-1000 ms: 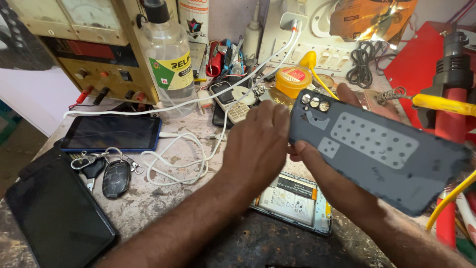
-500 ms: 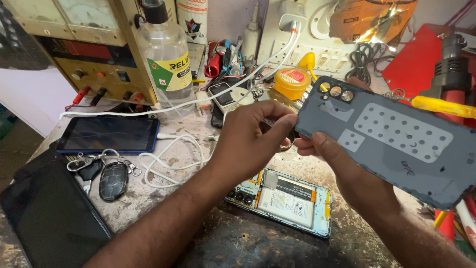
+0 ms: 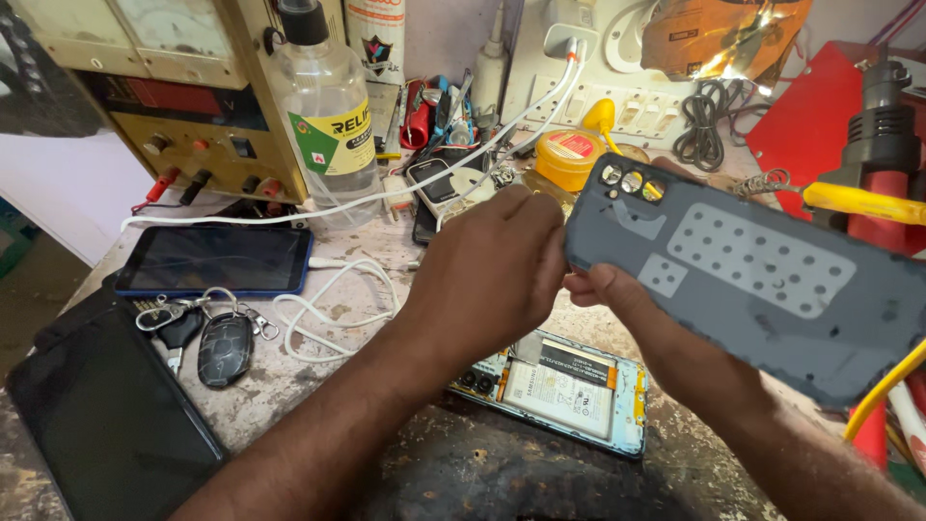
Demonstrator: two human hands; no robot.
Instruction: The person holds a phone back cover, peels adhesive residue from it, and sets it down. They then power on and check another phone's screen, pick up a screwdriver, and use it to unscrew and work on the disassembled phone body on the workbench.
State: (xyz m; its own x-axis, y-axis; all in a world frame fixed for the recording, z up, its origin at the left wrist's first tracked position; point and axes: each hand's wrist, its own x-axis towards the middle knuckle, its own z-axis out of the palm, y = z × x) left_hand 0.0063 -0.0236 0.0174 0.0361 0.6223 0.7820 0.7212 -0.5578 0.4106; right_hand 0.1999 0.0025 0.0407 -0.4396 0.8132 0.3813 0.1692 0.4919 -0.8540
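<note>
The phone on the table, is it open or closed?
Open. The opened blue phone shows its battery, and both hands hold its grey plastic back cover above it.

Both hands meet at centre — the left hand (image 3: 492, 275) at the edge of a grey phone back cover (image 3: 743, 275) that the right hand (image 3: 617, 294) props from below toward three o'clock — above an opened phone (image 3: 564, 391) at six o'clock, key fob (image 3: 224, 349) at nine.
</note>
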